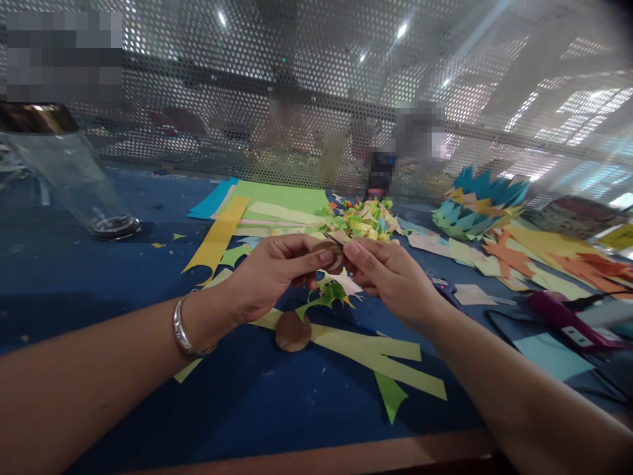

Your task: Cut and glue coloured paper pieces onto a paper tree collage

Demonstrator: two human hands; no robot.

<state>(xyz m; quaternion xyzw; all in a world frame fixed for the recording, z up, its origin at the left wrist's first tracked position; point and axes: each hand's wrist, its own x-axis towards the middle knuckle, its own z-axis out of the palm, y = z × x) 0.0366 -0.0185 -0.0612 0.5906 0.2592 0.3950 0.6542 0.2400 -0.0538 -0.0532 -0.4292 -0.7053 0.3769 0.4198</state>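
My left hand (291, 264), with a silver bangle at its wrist, pinches a small round brown disc (335, 258) between thumb and fingers. My right hand (383, 264) is closed at the disc's right edge, its thumb pressed to its fingers. A thin dark piece lies along the top of the disc; what the right fingertips grip is hidden. Below the hands, a larger brown disc (293, 331) lies flat on pale yellow paper strips (366, 353). Green paper scraps (324, 298) lie just above that disc.
A heap of small paper cuttings (368, 221) lies behind the hands. Coloured sheets (289, 194) are left of it, a spiky paper crown (484, 201) right. A glass bottle (84, 178) stands far left; a purple power strip (568, 320) with cables lies right. Perforated metal panel (198, 86) behind.
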